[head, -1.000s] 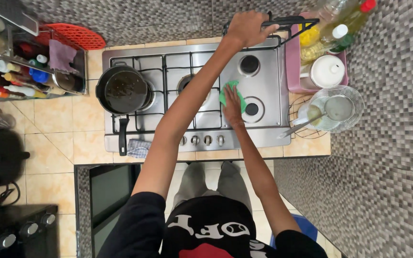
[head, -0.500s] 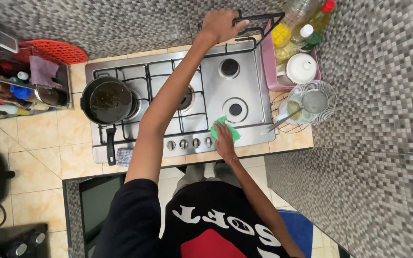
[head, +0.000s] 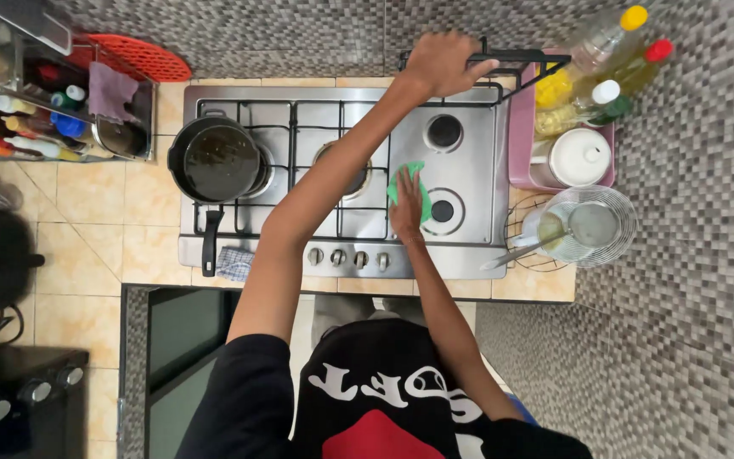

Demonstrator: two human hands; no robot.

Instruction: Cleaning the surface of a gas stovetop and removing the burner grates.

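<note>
Green cloth lies flat under the right hand, mid-wipe on the steel hob, while the left hand grips the lifted black grate; the bare right side likely needs further passes.

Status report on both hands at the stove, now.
Left hand grips lifted black grate at stove back. Right hand presses green cloth on steel stovetop. Nearest obstacle: front right burner.

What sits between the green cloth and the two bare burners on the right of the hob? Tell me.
Nothing visible. The right hand presses the green cloth flat on bare steel beside the front burner. The left hand holds the black grate lifted off that side, so the rear burner is uncovered too.
</note>
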